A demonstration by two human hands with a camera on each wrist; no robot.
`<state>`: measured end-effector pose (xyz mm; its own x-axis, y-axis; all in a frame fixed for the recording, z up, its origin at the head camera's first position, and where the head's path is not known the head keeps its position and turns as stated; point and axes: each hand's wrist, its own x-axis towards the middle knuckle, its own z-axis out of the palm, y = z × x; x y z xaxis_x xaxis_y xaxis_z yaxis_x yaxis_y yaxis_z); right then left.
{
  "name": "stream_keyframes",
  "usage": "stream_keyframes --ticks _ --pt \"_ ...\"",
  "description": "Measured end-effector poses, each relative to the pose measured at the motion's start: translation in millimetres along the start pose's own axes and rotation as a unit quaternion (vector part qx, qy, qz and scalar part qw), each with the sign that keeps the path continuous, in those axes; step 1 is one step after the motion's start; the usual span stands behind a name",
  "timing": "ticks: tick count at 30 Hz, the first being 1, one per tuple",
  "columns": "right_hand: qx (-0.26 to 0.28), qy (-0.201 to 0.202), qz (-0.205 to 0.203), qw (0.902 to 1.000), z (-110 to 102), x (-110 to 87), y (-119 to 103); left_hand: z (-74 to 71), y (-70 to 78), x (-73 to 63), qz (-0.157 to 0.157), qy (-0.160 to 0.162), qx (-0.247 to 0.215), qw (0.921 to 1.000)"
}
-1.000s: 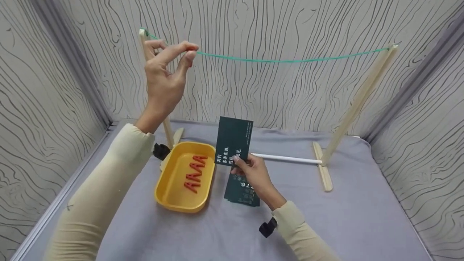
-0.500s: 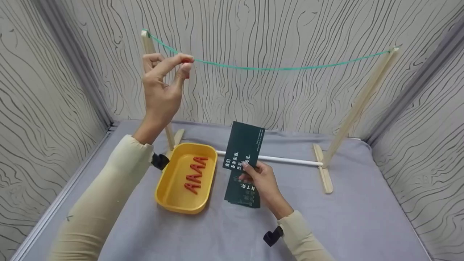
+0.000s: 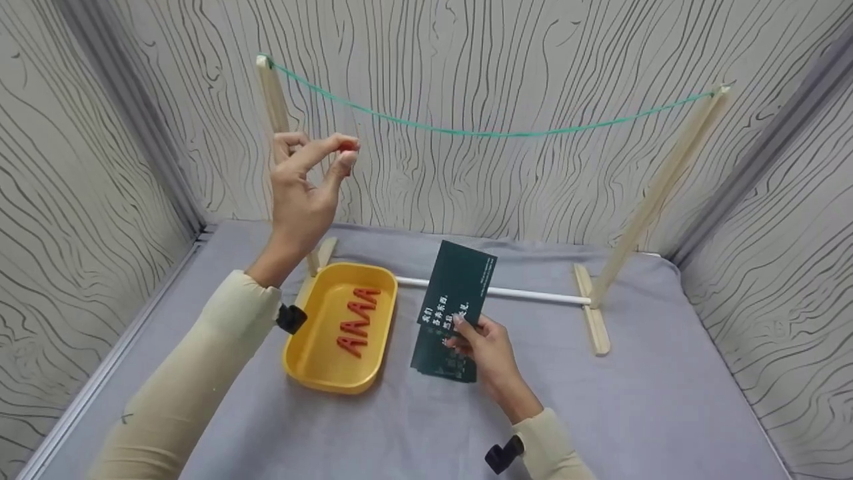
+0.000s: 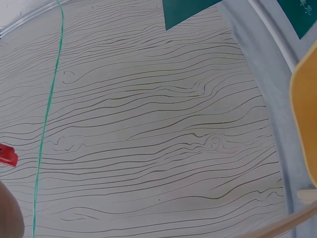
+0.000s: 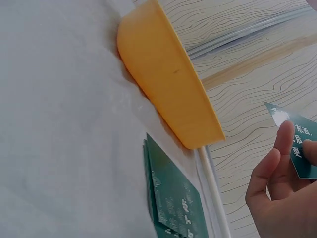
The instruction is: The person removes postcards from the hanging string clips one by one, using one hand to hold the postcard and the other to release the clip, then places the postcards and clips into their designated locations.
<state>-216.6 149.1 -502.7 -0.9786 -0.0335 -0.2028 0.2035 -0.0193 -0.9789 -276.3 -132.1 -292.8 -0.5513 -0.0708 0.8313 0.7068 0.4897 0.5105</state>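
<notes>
My left hand (image 3: 303, 190) pinches a small red clip (image 4: 7, 154) between thumb and forefinger, below the sagging green string (image 3: 466, 133) and apart from it. Most of that clip is hidden by the fingers. Lower down, my right hand (image 3: 493, 357) holds a dark green card (image 3: 460, 277) with white writing, thumb on its face. Under this card a stack of similar green cards (image 5: 176, 198) lies on the cloth. Several red clips (image 3: 360, 323) sit in a row inside the yellow tray (image 3: 296, 363), left of the stack.
Two wooden posts, a left post (image 3: 272, 93) and a right post (image 3: 660, 193), carry the string's ends. A white rod (image 3: 540, 295) runs low between their feet. Grey cloth (image 3: 640, 413) covers the table, and patterned panels (image 3: 426, 60) stand behind and at the sides.
My left hand has come down from the string, still pinching the clip, and the string hangs lower. My right hand has shifted right and toward me with the card.
</notes>
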Motion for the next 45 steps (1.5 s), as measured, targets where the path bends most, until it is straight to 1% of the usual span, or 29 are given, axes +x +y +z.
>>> stream_keyframes --ticks 5,8,11,14,17,19,22,25,29,33,35,36,39,41,44,45 --pt "0.003 -0.005 0.003 1.0 -1 -3.1 9 2.1 -10.3 -16.1 -0.012 -0.028 0.004 0.9995" --pt "-0.004 -0.005 0.007 1.0 -2 -4.6 14 4.3 -16.7 -29.7 -0.032 -0.046 -0.002 0.9984" --pt "-0.015 -0.001 0.015 0.9998 -2 -5.8 20 5.8 -21.4 -42.8 -0.061 -0.062 -0.01 0.9962" --pt "-0.021 0.002 0.019 0.9996 -2 -6.0 24 6.0 -23.9 -52.3 -0.099 -0.073 -0.014 0.9924" --pt "-0.022 0.001 0.019 0.9996 -2 -4.9 27 6.0 -25.6 -58.7 -0.138 -0.084 -0.015 0.9867" --pt "-0.022 0.001 0.02 0.9995 -1 -3.6 28 6.1 -27.5 -63.7 -0.156 -0.099 -0.009 0.9827" --pt "-0.025 -0.001 0.024 0.9994 -1 -1.8 30 6.5 -30.0 -72.7 -0.171 -0.129 0.005 0.9766" --pt "-0.032 -0.001 0.028 0.9991 -1 -0.6 30 7.1 -32.0 -81.7 -0.187 -0.172 0.026 0.9668" --pt "-0.039 -0.005 0.036 0.9986 0 -0.7 31 8.0 -36.1 -91.8 -0.208 -0.222 0.039 0.9518" --pt "-0.039 -0.015 0.043 0.9982 0 -0.5 34 9.1 -41.7 -102.1 -0.213 -0.255 0.05 0.9419" --pt "-0.038 -0.021 0.046 0.998 0 -0.1 36 9.4 -44.5 -107.1 -0.215 -0.278 0.059 0.9343" --pt "-0.037 -0.025 0.047 0.9979 0 0.1 37 9.5 -45.9 -109.6 -0.215 -0.294 0.064 0.929" --pt "-0.036 -0.038 0.056 0.9971 0 0.3 40 9.6 -51.6 -117.5 -0.208 -0.344 0.072 0.9126" --pt "-0.034 -0.048 0.061 0.9964 0 -0.3 41 9.0 -56.5 -123.6 -0.197 -0.375 0.076 0.9027" --pt "-0.033 -0.055 0.065 0.9958 0 -1.3 44 8.0 -63.9 -133.1 -0.176 -0.408 0.088 0.8915" --pt "-0.032 -0.056 0.066 0.9958 0 -1.6 44 7.7 -66.2 -136.2 -0.176 -0.416 0.092 0.8872"
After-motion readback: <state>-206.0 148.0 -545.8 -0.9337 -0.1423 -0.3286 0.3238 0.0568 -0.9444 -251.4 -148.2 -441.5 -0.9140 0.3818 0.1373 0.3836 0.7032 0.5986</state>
